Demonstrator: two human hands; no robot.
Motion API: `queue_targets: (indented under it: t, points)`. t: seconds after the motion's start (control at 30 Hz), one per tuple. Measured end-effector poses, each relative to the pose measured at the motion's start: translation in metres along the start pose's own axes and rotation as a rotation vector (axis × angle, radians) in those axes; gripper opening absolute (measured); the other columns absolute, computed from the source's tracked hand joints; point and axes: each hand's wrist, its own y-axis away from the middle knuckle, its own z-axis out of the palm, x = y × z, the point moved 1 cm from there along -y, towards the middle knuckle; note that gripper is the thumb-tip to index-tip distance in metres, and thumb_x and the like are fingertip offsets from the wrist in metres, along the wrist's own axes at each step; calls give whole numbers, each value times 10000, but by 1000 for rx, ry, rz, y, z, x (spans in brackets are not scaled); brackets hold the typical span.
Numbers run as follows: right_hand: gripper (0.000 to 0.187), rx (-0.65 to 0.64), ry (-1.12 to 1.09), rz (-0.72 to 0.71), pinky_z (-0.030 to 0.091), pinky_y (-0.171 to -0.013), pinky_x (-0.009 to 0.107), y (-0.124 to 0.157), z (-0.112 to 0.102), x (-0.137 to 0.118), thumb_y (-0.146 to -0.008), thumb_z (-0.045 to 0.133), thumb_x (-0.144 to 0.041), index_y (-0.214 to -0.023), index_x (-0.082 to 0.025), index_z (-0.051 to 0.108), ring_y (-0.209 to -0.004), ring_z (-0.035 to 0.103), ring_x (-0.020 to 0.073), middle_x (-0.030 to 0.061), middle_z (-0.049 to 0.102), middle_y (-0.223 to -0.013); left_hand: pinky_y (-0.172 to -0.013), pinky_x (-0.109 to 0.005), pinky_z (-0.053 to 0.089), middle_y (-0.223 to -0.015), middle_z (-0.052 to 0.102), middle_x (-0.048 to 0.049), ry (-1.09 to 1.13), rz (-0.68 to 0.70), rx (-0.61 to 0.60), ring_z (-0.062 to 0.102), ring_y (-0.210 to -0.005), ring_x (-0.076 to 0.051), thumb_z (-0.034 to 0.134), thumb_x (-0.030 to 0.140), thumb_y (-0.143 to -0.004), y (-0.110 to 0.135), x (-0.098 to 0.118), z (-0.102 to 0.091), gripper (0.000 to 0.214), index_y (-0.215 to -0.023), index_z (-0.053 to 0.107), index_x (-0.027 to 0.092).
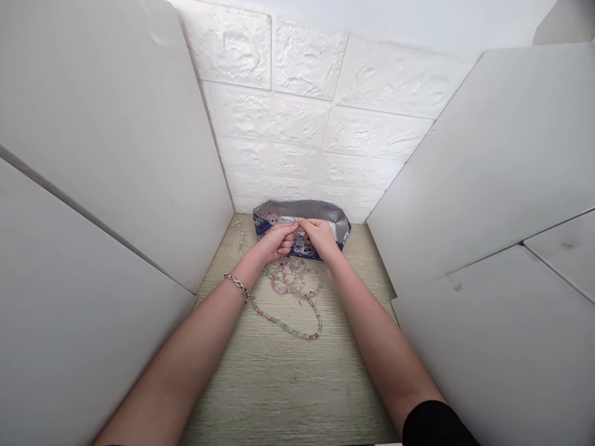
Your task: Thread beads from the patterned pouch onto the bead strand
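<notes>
A long string of small beads (288,331), pale green, clear, pink and red, lies in loops on the board below my hands. Its upper part runs up to the underside of my left hand (279,240), which is closed in a fist around it. My right hand (318,234) is pinched, its fingertips touching the left thumb and forefinger; whatever is between them is too small to make out. Directly behind and beneath both hands sits an open pouch (341,217) with a silver lining and a blue patterned outside. Some pinkish beads (273,218) show inside it at the left.
White brick-patterned wall (302,118) closes off the back. Pale panels stand on the left (116,136) and right (488,155), narrowing the space. The greenish wood-grain surface (279,390) stretches toward me. One bead strand (241,238) trails to the back left corner.
</notes>
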Motion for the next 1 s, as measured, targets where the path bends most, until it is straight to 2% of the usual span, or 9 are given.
queue_targets:
  t: [0.1, 0.23, 0.33, 0.43, 0.57, 0.73, 1.0]
  points:
    - [310, 71, 123, -72, 260, -450, 213, 2, 0, -9, -680, 456, -399, -529, -139, 534, -447, 331, 70, -35, 395, -439, -267, -117, 117, -422, 240, 98, 49, -13, -45, 192, -278, 0, 549, 337, -685, 2, 2, 0, 199, -685, 465, 157]
    - [325, 149, 311, -224, 317, -530, 233, 6, -2, -25, -714, 416, -352, -502, -146, 548, -535, 434, 109, -5, 489, -497, -287, -128, 240, -528, 453, 33, 126, -39, -113, 356, -332, -16, 478, 355, -719, 2, 4, -1, 234, -785, 544, 141]
    - [332, 175, 431, -373, 319, -555, 241, 11, -3, -40, -733, 412, -312, -467, -151, 530, -566, 460, 117, 9, 522, -535, -336, -154, 335, -646, 554, -21, 151, -29, -138, 496, -447, -60, 441, 359, -738, 2, 4, -4, 274, -817, 568, 129]
    - [314, 207, 471, -483, 320, -575, 246, 17, -6, -54, -746, 409, -283, -495, -155, 547, -579, 458, 115, 9, 517, -552, -362, -168, 363, -704, 590, -45, 152, -33, -154, 550, -527, -90, 426, 365, -749, 2, 3, -5, 301, -834, 581, 121]
    - [286, 241, 396, -521, 334, -620, 254, 26, -13, -75, -774, 396, -292, -640, -153, 607, -628, 460, 116, 6, 507, -597, -352, -161, 340, -652, 586, -40, 158, -41, -152, 523, -485, -76, 438, 357, -745, 4, 3, -5, 306, -830, 594, 107]
    - [312, 309, 191, -507, 355, -574, 228, 42, -26, -106, -792, 377, -371, -809, -165, 610, -619, 475, 96, -16, 460, -575, -298, -146, 227, -515, 518, -3, 133, -34, -160, 369, -336, -31, 472, 368, -723, 4, 4, -6, 303, -794, 597, 101]
    - [275, 416, 87, -705, 327, -451, 206, 70, -34, -138, -806, 411, -367, -746, -180, 603, -459, 424, 56, -42, 350, -474, -295, -147, 143, -374, 349, 55, 115, -34, -188, 236, -275, -19, 479, 363, -720, 4, 2, -6, 264, -746, 587, 123]
